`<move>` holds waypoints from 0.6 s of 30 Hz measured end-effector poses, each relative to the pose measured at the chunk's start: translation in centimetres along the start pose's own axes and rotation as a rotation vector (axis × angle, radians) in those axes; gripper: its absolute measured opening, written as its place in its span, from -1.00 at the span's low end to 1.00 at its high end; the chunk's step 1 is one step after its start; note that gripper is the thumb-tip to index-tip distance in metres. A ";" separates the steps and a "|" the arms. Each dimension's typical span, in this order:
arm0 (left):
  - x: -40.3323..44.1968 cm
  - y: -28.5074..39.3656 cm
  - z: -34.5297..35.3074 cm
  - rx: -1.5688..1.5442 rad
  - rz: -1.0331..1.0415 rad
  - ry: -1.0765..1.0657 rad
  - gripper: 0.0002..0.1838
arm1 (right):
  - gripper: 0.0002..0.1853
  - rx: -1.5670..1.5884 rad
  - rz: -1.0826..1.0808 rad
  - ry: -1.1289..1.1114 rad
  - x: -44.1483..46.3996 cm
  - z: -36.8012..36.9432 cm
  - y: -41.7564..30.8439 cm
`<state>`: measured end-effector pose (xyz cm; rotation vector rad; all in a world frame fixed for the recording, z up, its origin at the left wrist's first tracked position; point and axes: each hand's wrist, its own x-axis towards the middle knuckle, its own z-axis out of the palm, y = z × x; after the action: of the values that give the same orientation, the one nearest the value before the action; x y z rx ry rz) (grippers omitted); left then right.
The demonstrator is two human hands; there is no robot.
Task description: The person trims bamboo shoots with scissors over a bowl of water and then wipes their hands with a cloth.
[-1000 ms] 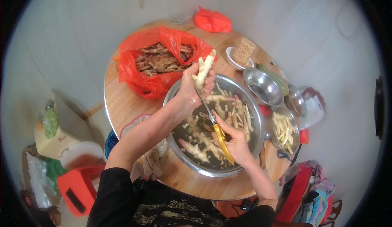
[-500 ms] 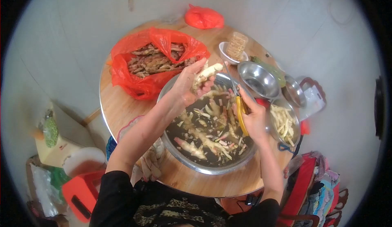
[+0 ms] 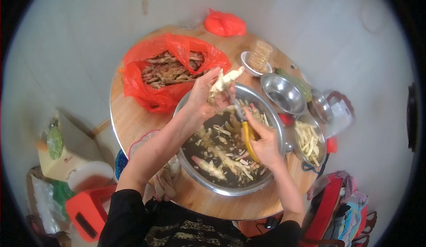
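Observation:
My left hand (image 3: 206, 95) grips a pale, knobbly ginger root (image 3: 230, 77) above the back of a wide metal basin (image 3: 222, 191). My right hand (image 3: 265, 144) is closed around the yellow handles of scissors (image 3: 249, 144). Their blades point up at the root's underside, close to my left fingers; whether they touch it, I cannot tell. Dark water fills the basin, with pink-tipped ginger pieces (image 3: 208, 168) and small trimmings in it. Behind my left hand, a red plastic bag (image 3: 148, 97) lies open, full of brown, unpeeled roots (image 3: 173, 69).
At the right, a metal bowl (image 3: 309, 162) holds pale strips. Beyond it sit another metal bowl (image 3: 284, 94) and a white bowl (image 3: 250, 69) with a clear container (image 3: 261, 56). A tied red bag (image 3: 225, 24) rests at the table's back; a cloth glove (image 3: 165, 182) lies front left.
The scissors have moved left, bringing their blades from beside the held root to under it. My right hand has shifted left with them. My left hand still holds the root.

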<state>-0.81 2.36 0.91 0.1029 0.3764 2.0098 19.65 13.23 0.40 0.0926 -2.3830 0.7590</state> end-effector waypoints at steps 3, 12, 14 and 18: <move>-0.4 -0.2 0.6 0.000 0.018 0.022 -0.68 | -0.23 -0.122 0.045 -0.010 0.9 -1.8 0.1; -0.1 0.4 -0.4 -0.012 -0.004 -0.036 -0.64 | -0.15 -0.116 0.047 -0.238 -0.6 -0.9 -0.8; -0.2 0.4 -0.1 -0.044 -0.031 -0.042 -0.65 | -0.15 -0.135 0.037 -0.149 0.1 -1.5 0.4; -1.0 -0.1 0.9 -0.026 -0.014 -0.017 -0.65 | -0.15 -0.305 -0.047 -0.017 0.6 -2.0 0.6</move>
<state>-0.06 1.68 1.81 0.1012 0.3386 1.9986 20.13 14.87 1.68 0.0285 -2.4743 0.3672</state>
